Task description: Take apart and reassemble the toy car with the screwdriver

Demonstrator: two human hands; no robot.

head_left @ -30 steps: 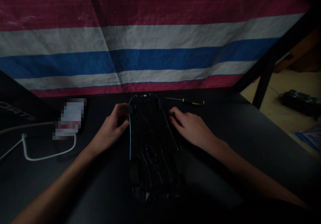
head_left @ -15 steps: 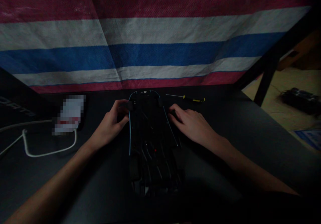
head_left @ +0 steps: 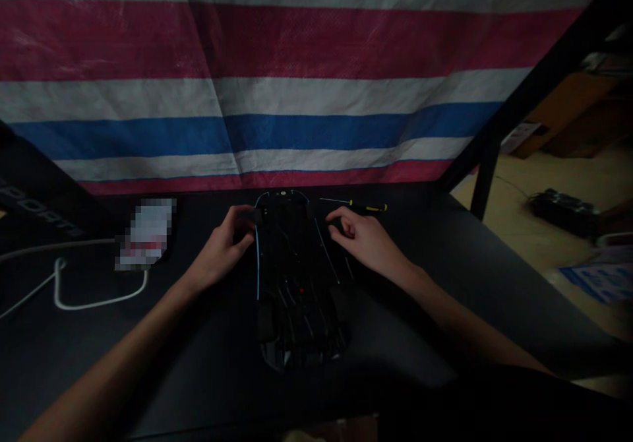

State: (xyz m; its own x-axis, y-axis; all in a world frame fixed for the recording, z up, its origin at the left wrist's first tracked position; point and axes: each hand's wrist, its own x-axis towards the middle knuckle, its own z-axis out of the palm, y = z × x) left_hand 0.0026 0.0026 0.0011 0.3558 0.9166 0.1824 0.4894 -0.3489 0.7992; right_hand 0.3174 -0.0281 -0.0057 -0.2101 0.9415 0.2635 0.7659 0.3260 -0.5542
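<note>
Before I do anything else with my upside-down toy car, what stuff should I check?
1. Toy car lying with its underside up: ok.
2. Left hand at the car's left side: ok.
3. Right hand touching the car: cannot tell, its side is too dark.
4. Screwdriver in sight: ok, lying on the table beyond the right hand.
5. White cable away from the car: ok, off to the left.
6. Underside screws all there: cannot tell, too dark.

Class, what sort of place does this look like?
Probably a home desk area: a flat black desktop, a red, white and blue striped woven sheet behind it, and a slim yellow-black screwdriver.
</note>
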